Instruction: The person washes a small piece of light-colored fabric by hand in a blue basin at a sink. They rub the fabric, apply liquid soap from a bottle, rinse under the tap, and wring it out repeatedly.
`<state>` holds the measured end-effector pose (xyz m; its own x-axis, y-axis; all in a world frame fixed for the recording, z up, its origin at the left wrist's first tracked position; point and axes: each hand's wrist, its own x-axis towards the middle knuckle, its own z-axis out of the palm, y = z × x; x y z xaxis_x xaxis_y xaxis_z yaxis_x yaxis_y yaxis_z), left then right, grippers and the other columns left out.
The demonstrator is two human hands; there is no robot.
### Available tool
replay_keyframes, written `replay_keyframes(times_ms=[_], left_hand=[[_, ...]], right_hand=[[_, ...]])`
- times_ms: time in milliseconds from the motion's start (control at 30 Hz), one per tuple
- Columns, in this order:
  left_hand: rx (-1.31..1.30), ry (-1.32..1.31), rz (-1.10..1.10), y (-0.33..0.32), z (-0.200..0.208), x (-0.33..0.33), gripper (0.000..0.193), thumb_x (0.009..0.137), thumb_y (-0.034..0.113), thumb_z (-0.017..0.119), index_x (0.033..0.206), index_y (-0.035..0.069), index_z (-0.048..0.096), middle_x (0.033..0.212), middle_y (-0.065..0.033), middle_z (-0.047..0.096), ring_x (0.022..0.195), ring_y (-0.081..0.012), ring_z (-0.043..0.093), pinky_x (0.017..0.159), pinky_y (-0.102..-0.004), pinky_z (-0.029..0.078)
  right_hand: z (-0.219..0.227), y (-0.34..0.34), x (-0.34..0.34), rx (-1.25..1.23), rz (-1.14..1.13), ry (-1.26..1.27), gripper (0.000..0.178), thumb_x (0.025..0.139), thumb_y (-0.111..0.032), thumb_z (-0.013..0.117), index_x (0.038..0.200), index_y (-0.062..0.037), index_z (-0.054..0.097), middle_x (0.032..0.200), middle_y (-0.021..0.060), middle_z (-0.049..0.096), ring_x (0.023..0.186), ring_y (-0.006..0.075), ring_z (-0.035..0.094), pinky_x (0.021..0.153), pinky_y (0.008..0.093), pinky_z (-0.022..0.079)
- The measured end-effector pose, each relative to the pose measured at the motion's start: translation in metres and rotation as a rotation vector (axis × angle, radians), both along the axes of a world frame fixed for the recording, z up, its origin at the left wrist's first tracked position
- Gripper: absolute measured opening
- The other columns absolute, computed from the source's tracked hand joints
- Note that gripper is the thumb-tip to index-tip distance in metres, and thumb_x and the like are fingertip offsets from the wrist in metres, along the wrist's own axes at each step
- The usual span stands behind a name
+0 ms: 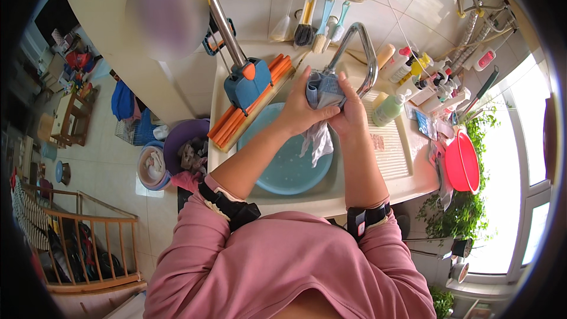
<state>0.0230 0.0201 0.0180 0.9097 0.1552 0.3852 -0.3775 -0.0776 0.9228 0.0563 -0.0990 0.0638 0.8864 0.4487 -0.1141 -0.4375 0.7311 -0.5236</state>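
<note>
1. Both forearms (255, 155) are angling inward from below, the left grip (298, 108) and right grip (352, 111) nearly meeting.
2. Both grips are clasping a bunched blue-grey and white cloth (325, 90), its pale end dangling below them.
3. The faucet (372, 56) is arching just beyond and right of them; the mop (248, 82) is leaning to their left.
4. Open room is lying beneath them, over the blue basin (283, 168); the sink's (413, 180) front edge is running nearer the body.

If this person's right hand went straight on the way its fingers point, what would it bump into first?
Probably the metal faucet, whose pipe rises just beyond the right hand in this view; depth is hard to judge, so it might pass alongside instead.
</note>
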Motion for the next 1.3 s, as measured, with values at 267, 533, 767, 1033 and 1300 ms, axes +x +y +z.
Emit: replay_keyframes(times_ms=[267,533,767,1033,1300], left_hand=[[-0.861,0.385,-0.33,0.019,0.013,-0.001,0.038,0.093,0.02,0.054,0.126,0.002,0.05,0.116,-0.009,0.056,0.106,-0.0165,0.054,0.093,-0.0332,0.044],[0.091,-0.346,0.062,-0.028,0.011,-0.004,0.037,0.098,0.024,0.041,0.127,0.001,0.049,0.134,-0.0178,0.046,0.125,-0.0277,0.043,0.104,-0.0349,0.032],[0.084,-0.143,0.196,-0.018,0.041,0.031,0.041,0.094,0.017,0.047,0.133,0.002,0.042,0.132,-0.0231,0.045,0.123,-0.0345,0.044,0.102,-0.0386,0.035],[0.351,-0.349,0.158,-0.044,0.014,-0.003,0.045,0.093,0.013,0.045,0.135,-0.001,0.038,0.141,-0.0244,0.034,0.132,-0.0422,0.028,0.109,-0.0446,0.025],[0.154,-0.256,0.139,-0.022,0.035,0.019,0.04,0.092,0.016,0.047,0.129,0.0,0.046,0.137,-0.0222,0.041,0.13,-0.0395,0.034,0.106,-0.0414,0.031]], right_hand=[[-0.006,-0.025,0.0,-0.127,-0.072,0.011,0.025,0.082,0.003,0.048,0.106,0.0091,0.05,0.108,0.022,0.056,0.099,0.0333,0.057,0.095,0.0438,0.045],[-0.017,-0.012,0.0,-0.009,-0.084,-0.155,0.032,0.094,-0.015,0.041,0.124,-0.0046,0.048,0.119,0.0126,0.053,0.109,0.0265,0.052,0.096,0.0379,0.042],[-0.018,0.017,-0.032,0.045,0.037,-0.256,0.044,0.097,-0.019,0.041,0.139,-0.0055,0.035,0.137,0.0075,0.041,0.124,0.0226,0.041,0.105,0.0367,0.032],[-0.011,0.007,-0.012,-0.06,-0.148,-0.081,0.041,0.1,-0.027,0.033,0.134,-0.007,0.041,0.131,0.0052,0.049,0.119,0.0199,0.046,0.104,0.033,0.034],[-0.022,0.015,-0.021,0.011,-0.088,-0.305,0.046,0.097,-0.026,0.034,0.139,-0.0058,0.033,0.138,0.0108,0.04,0.127,0.0248,0.04,0.106,0.0381,0.032]])
